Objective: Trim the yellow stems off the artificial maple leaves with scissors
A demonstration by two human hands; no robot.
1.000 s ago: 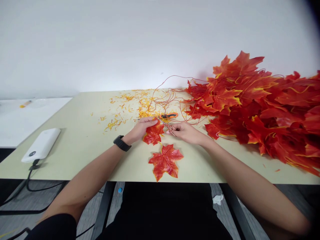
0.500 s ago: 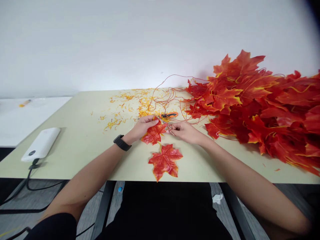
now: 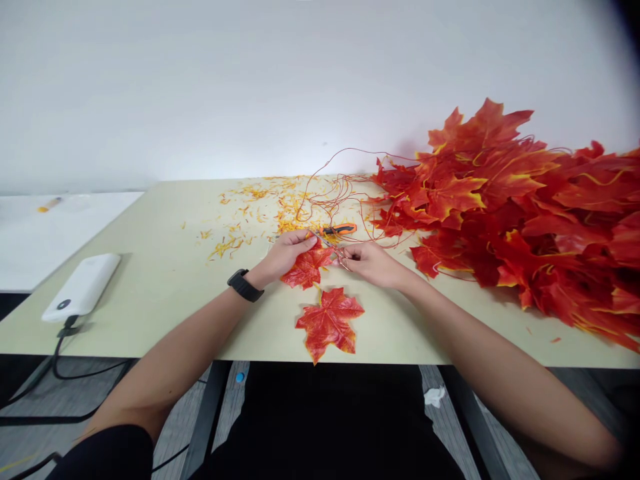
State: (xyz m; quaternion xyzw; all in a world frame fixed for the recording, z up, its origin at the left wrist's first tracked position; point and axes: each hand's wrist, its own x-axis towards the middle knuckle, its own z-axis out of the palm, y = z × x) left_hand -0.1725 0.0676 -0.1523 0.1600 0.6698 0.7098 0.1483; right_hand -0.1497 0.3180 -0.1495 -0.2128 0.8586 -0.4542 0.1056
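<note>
My left hand (image 3: 284, 257) grips the top edge of a red artificial maple leaf (image 3: 306, 269) lying on the table. My right hand (image 3: 369, 263) pinches a thin metal tool (image 3: 332, 247), probably small scissors, whose tip reaches the leaf by my left fingers. Its exact type is hard to tell at this size. A second red-and-yellow leaf (image 3: 329, 323) lies flat just below the first, nearer the table's front edge. Tangled copper wire (image 3: 335, 197) and a tool with an orange-and-black handle (image 3: 340, 229) lie just beyond my hands.
A large heap of red maple leaves (image 3: 505, 207) fills the right of the pale table (image 3: 150, 293). Yellow scraps (image 3: 260, 217) are scattered behind my left hand. A white power bank (image 3: 81, 287) with a black cable sits at the left edge.
The leaf under my left hand has turned slightly, its left side reaching farther out. My right hand has shifted slightly left, closer to the leaf.
</note>
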